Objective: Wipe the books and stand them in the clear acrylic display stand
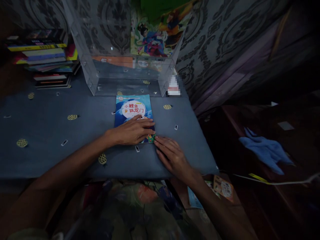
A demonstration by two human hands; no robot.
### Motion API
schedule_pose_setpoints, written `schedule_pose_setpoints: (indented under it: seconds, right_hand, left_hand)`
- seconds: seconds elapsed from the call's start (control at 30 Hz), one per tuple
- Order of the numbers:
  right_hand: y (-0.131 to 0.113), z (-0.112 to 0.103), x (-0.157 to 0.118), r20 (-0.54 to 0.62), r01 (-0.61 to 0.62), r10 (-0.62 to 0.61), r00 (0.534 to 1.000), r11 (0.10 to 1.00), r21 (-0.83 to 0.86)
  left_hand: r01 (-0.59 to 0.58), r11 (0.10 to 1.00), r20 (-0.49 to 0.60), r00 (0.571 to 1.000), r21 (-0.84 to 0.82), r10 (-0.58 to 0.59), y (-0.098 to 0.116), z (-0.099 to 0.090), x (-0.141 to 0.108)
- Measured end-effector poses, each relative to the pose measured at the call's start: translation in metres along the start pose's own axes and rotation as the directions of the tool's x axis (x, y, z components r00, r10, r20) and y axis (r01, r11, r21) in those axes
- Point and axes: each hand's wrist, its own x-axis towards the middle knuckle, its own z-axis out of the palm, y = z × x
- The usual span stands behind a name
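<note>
A blue paperback book (133, 103) with a round white title patch and Chinese characters lies closed on the table. Across the lower half of its cover rests my left hand (132, 130), flat with fingers stretched toward the right, hiding part of the picture. My right hand (172, 153) lies on the cloth by the book's lower right corner, its fingertips at the edge. Its fingers are extended and close together, and nothing shows in its grasp. Just behind the book stands a clear plastic rack (128, 81).
Stacked books (47, 60) stand at the back left. A colourful picture book (157, 36) leans upright in the rack. The blue tablecloth (50, 123) ends at a right edge. More books (223, 188) lie below on the floor, and a blue cloth (266, 150) is at the right.
</note>
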Motion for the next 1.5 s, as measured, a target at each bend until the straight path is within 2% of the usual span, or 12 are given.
schedule_pose_setpoints:
  seconds: [0.17, 0.27, 0.37, 0.57, 0.93, 1.23, 1.5]
  right_hand:
    - [0.000, 0.000, 0.000, 0.012, -0.019, 0.019, 1.000, 1.000, -0.008]
    - [-0.001, 0.000, 0.000, -0.004, -0.011, 0.011, 1.000, 1.000, -0.006]
    - [-0.001, 0.001, -0.002, -0.032, -0.006, 0.006, 0.999, 1.000, 0.008]
    - [0.001, 0.002, -0.003, -0.041, -0.004, 0.006, 0.999, 0.999, 0.044]
    - [0.002, 0.002, -0.003, -0.030, -0.006, 0.007, 1.000, 1.000, 0.027]
    - [-0.006, 0.006, 0.005, -0.031, 0.058, -0.058, 0.998, 0.998, -0.008]
    - [-0.005, 0.006, 0.004, 0.010, 0.037, -0.037, 0.999, 0.999, -0.024]
  left_hand:
    - [0.024, 0.994, 0.005, 1.000, 0.106, -0.024, 0.011, -0.001, 0.001]
    - [0.043, 0.987, 0.007, 0.999, 0.156, -0.044, 0.024, 0.002, -0.004]
    - [0.069, 0.977, 0.009, 0.997, 0.200, -0.072, 0.044, 0.012, -0.014]
    - [0.211, 0.941, -0.021, 0.977, 0.263, -0.213, 0.071, 0.034, -0.024]
    - [0.343, 0.914, -0.093, 0.939, 0.217, -0.331, 0.094, 0.038, -0.038]
    - [0.414, 0.899, -0.175, 0.905, 0.146, -0.388, 0.100, 0.046, -0.042]
    - [0.514, 0.852, -0.319, 0.828, 0.103, -0.461, 0.104, 0.052, -0.068]
